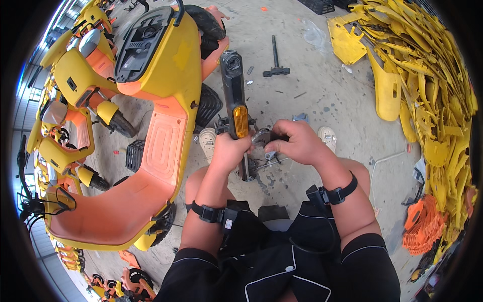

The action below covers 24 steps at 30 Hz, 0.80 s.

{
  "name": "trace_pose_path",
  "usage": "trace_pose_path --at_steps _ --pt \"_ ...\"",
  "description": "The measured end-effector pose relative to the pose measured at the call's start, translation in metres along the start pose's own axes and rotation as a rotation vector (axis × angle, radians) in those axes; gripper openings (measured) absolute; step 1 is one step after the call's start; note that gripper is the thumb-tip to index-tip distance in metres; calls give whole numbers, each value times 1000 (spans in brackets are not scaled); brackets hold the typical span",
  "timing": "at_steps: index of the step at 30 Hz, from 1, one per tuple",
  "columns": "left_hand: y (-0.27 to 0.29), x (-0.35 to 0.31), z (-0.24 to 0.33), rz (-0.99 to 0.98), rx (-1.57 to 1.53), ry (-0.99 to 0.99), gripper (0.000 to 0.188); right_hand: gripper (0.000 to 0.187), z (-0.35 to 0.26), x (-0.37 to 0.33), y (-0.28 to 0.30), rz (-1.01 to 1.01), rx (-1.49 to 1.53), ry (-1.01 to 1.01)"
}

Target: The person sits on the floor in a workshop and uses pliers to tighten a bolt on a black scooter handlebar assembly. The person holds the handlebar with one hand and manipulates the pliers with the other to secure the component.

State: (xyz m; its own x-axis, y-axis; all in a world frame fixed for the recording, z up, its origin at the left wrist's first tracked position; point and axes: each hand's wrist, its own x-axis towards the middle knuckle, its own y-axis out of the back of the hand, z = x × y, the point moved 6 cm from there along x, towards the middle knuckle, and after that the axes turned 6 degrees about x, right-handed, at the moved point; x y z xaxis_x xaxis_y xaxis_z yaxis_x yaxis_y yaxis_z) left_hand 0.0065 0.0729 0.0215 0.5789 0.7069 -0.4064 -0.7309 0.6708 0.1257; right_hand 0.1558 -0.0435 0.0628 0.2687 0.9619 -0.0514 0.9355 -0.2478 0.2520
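Note:
A long black fork leg (232,83) with an amber reflector (241,122) stands before me, close to the yellow and orange scooter. My left hand (230,152) is closed around its lower part, just under the reflector. To its right, my right hand (297,143) pinches a rounded grey metal part (261,137) between thumb and fingers, held against the fork's side. The fingers partly cover that part, so its exact kind is unclear. Thin rods and small metal pieces (269,157) show below the hands on the floor.
On my left is a yellow and orange scooter body (171,121), with several more scooters (80,80) behind it. A black T-shaped steering stem (275,63) lies ahead on the concrete. Yellow panels (417,75) are heaped at the right, near stacked orange pieces (425,226).

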Motion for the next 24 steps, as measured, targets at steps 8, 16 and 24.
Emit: trace_pose_path --at_steps 8,16,24 --pt "-3 -3 2 -95 65 -20 15 35 -1 0 3 -95 10 46" --pt "-9 -5 3 -166 -41 57 14 31 -3 -2 7 -171 21 18" --pt "-11 -5 1 -233 42 72 11 32 1 -7 10 -204 -43 15"
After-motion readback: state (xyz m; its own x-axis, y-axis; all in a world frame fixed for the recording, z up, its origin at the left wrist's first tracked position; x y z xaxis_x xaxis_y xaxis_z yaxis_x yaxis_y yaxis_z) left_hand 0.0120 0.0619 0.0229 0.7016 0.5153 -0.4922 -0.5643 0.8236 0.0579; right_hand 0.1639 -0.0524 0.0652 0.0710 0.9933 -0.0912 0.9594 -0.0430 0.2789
